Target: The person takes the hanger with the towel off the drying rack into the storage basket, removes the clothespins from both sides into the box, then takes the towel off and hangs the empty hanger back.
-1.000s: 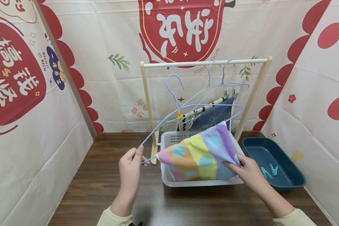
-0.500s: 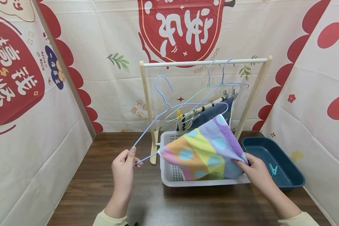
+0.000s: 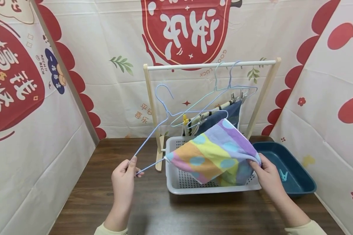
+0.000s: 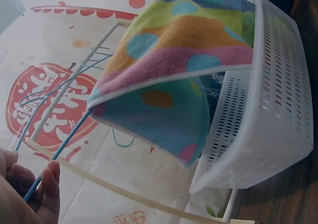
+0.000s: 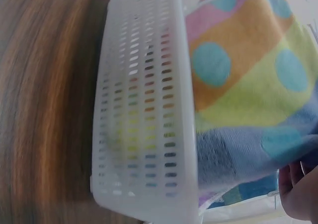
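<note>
My left hand [image 3: 123, 179] grips the left corner of a blue wire hanger [image 3: 150, 135], whose hook points up. Over the hanger's lower bar hangs a towel [image 3: 206, 150] with pastel stripes and blue dots. My right hand [image 3: 267, 178] pinches the towel's purple right edge. Below the towel stands a white perforated basket [image 3: 194, 190]; the towel's lower part hangs over its opening. In the left wrist view, fingers [image 4: 49, 184] curl round the hanger wire, and the towel [image 4: 174, 40] drapes in two layers with a gap between. The bar's right part is hidden by cloth.
A rack with a white rail [image 3: 194, 66] stands behind the basket. Two hangers hang there, with a dark blue cloth [image 3: 217, 119] clipped below and a yellow clip [image 3: 185, 119]. At right lies a dark teal bin [image 3: 300, 178] with a turquoise clothespin [image 3: 283, 175].
Both hands move apart: the left goes left and slightly down with the hanger, the right shifts right. The towel stretches between them, and its lower left part lifts, showing more basket floor.
</note>
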`<state>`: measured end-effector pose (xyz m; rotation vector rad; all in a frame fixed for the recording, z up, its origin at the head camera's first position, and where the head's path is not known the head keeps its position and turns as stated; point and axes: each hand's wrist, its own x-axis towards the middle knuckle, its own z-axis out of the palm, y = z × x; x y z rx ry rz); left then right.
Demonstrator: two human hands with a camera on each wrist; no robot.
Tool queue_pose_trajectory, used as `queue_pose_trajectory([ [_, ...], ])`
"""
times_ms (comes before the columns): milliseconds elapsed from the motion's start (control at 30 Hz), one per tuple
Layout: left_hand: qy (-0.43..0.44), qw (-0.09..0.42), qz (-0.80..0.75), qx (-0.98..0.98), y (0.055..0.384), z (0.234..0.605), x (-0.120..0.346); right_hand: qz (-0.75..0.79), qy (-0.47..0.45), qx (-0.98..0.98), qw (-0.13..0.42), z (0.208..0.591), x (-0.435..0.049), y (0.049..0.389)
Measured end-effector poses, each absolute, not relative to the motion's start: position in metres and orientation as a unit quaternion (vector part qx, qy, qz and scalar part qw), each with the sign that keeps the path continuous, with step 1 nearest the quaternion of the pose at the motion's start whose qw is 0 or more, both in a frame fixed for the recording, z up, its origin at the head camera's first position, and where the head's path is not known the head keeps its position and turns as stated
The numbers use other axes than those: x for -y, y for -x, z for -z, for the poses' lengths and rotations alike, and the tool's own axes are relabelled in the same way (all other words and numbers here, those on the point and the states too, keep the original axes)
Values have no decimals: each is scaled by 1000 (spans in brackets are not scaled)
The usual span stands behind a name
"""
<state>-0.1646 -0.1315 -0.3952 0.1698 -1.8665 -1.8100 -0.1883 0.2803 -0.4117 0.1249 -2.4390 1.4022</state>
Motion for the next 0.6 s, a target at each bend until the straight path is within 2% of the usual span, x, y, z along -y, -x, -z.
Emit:
queue_pose_trajectory([
  [233,-80,258,657,704,160,397,133,-544,1,821,173,409,-271,190],
  [433,-84,293,608,733,157,401,133,-710,34,675,197,403,-254,192],
  [600,-78,315,586,743,152,405,131,-810,11,547,210,394,-243,197],
])
